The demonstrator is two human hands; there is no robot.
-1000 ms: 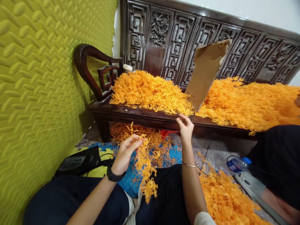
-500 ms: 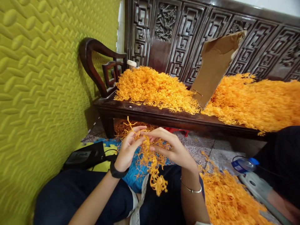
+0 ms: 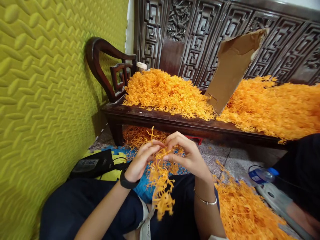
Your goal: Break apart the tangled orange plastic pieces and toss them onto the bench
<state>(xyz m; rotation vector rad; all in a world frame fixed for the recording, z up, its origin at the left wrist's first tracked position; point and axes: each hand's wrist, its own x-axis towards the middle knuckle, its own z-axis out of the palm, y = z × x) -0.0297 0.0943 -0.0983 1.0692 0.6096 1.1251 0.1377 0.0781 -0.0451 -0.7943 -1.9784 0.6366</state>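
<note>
Orange sprigs (image 3: 160, 186), a snagged clump of thin plastic-looking strands, hang over the person's lap, between the two hands and in front of the bench. Far left stands a padded yellow-green wall (image 3: 37, 83), and a flat black device (image 3: 92, 163) lies on the floor beside it. The left hand (image 3: 141, 161) pinches the top of the clump between thumb and curled fingertips. The right hand (image 3: 190, 156) meets it there in the same close pinch, fingers bent but not fisted. It looks to me like strands are being picked apart at the top. They catch on one another, so freeing any calls for a light, steady pull.

On the dark wooden bench (image 3: 175, 124) a left heap (image 3: 165, 91) of the same stuff lies loose. A leaning cardboard sheet (image 3: 232, 66) parts it from the right heap (image 3: 272, 106). No box or tray holds any of it. A floor heap (image 3: 240, 210) lies by the right forearm. A clear bottle (image 3: 262, 175) with a blue cap lies further right, and I cannot tell its contents.
</note>
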